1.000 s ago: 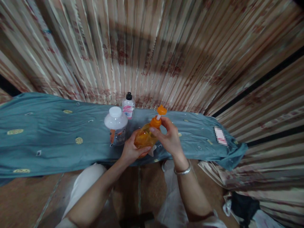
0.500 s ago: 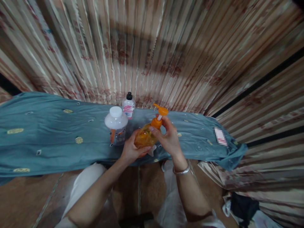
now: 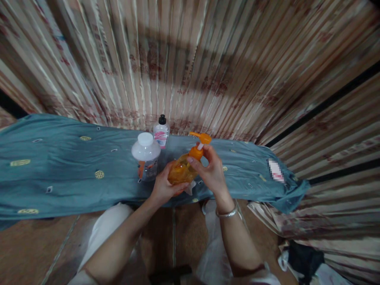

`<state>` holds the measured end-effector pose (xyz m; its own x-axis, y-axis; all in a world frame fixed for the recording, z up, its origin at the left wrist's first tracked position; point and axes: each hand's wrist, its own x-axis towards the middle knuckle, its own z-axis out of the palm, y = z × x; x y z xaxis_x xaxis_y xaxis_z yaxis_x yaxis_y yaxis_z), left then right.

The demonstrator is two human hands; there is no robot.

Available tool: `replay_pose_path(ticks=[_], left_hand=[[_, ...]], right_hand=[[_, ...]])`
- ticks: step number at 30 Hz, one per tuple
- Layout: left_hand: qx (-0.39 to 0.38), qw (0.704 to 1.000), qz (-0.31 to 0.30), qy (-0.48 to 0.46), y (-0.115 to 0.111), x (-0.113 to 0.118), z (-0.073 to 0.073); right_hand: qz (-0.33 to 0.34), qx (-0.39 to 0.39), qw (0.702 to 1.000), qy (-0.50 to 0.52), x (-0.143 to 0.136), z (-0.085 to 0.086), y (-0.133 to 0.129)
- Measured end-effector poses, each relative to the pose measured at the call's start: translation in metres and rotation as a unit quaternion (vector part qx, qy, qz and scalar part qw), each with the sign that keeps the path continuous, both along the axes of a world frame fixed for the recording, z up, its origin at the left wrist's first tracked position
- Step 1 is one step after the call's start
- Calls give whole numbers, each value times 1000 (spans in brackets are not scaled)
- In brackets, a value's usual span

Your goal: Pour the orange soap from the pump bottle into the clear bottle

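A clear amber pump bottle (image 3: 182, 169) with an orange pump top (image 3: 204, 138) is held tilted to the right above the cloth. My left hand (image 3: 166, 184) wraps round its lower body. The fingers of my right hand (image 3: 211, 168) close about its orange collar, with the thumb on the bottle's shoulder. A bit of white material (image 3: 190, 188) shows beneath the bottle; I cannot tell what it is. Left of my hands stands a clear wide bottle (image 3: 146, 152) with a white cap. Behind it is a smaller clear bottle (image 3: 161, 134) with a black cap and pink label.
A teal patterned cloth (image 3: 68, 158) covers the long, narrow surface. Pleated curtains (image 3: 178, 71) hang behind and to the right, where dark bars (image 3: 329, 99) cross. A pixelated pale item (image 3: 275, 170) lies near the right end. Dark fabric (image 3: 305, 259) lies on the floor at right.
The orange pump top has turned slightly, its spout now lying flatter and pointing left. Both hands keep their hold on the bottle in nearly the same place.
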<state>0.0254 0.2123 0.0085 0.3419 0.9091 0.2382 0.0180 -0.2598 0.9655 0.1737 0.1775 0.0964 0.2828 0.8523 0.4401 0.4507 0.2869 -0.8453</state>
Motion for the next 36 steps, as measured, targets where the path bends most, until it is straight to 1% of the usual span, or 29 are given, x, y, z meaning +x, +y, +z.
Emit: replay_pose_path(ticks=[2,4,6,10,16,21,24,30,33,36], left_hand=[[4,1000,1,5,0,0,0],[8,1000,3,15,1,-1,1],[13,1000,2,23,2,-1,3],[17,999,3,32,2,-1,4],[22,999,2,39,2,-1,0],[29,998,0,53,2,0,0],[29,998,8,57,2,0,-1],[21,998,1,59,2,1,-3],[20,998,6,65,2,0,-1],[19,998,10,64,3,0,1]], right_hand=[[-13,-2,1000,-7,0,1,2],[7,-2,1000,1,3,4,3],[33,7,999,19,7,11,3],[33,42,998,43,18,35,3],[28,86,996,18,29,73,2],[4,146,989,-9,40,97,-6],[-4,179,984,1,48,108,-11],[-30,207,977,-26,54,121,-14],[-30,206,977,-33,52,123,-15],[-34,204,978,-16,53,121,-14]])
